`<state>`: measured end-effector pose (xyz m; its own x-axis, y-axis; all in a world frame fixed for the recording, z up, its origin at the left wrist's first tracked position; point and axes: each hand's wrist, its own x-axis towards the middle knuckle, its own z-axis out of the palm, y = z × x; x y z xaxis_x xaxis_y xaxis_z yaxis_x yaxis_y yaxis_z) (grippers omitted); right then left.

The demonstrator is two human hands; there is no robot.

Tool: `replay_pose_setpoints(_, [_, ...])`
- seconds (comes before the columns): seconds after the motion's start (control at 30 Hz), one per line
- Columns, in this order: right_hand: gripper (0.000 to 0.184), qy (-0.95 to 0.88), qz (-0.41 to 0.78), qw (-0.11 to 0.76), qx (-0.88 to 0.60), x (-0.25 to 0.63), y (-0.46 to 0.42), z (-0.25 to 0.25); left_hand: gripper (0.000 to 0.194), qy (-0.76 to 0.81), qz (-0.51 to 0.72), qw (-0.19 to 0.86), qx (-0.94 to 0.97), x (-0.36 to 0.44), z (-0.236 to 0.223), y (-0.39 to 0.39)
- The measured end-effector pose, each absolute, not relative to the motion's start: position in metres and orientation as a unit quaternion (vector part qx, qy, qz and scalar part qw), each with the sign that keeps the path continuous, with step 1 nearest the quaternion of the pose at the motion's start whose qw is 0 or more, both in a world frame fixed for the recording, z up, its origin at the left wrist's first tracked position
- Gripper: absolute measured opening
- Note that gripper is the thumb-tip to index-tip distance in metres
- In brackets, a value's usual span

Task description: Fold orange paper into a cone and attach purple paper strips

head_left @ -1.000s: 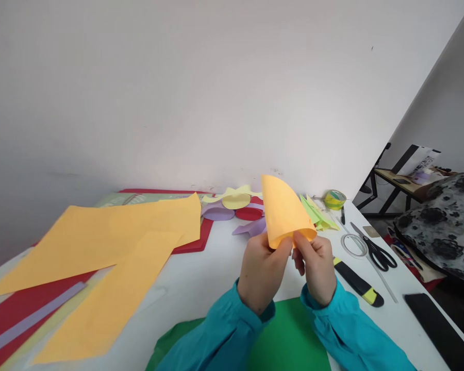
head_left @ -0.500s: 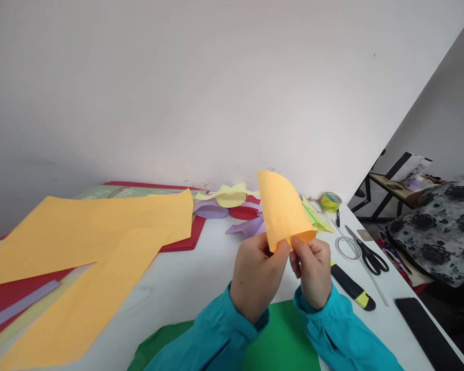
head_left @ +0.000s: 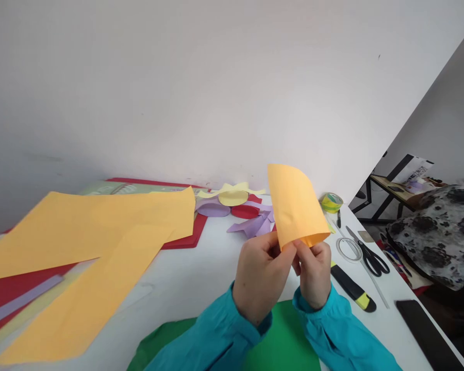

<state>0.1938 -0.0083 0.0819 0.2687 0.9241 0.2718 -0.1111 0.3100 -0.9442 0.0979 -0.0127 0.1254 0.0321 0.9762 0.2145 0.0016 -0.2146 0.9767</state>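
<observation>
A curved piece of orange paper [head_left: 297, 206] is held upright above the table, its lower edge bent round into a loop. My left hand [head_left: 263, 273] pinches its lower left corner between thumb and fingers. Close beside it, my right hand [head_left: 313, 270] grips the lower edge, the two thumbs nearly touching. Fingertips behind the paper are partly hidden. Below my wrists lies a green sheet [head_left: 284, 340]. Behind the held paper are purple folded paper [head_left: 251, 225] and red, purple and yellow paper rounds, the yellow one [head_left: 233, 198] on top.
Large orange sheets [head_left: 112, 221] cover red card [head_left: 195, 232] on the left. To the right lie a utility knife [head_left: 351, 288], black scissors [head_left: 373, 258], a clear tape ring [head_left: 348, 249], yellow-green tape [head_left: 331, 202] and a black phone-like slab [head_left: 429, 330]. A wall stands behind the table.
The orange paper has tilted and shifted a little right, its lower loop opening wider. Both hands have drawn closer together at its lower edge.
</observation>
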Motion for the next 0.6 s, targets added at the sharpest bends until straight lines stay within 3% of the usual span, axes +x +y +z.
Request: replay_pose_setpoints(0.6, [0.041, -0.494, 0.342, 0.657, -0.455, 0.1942, -0.0128, 0.0877, 0.024, 0.482, 0.542, 0.322, 0.609, 0.0983, 0.1172, -0.0105])
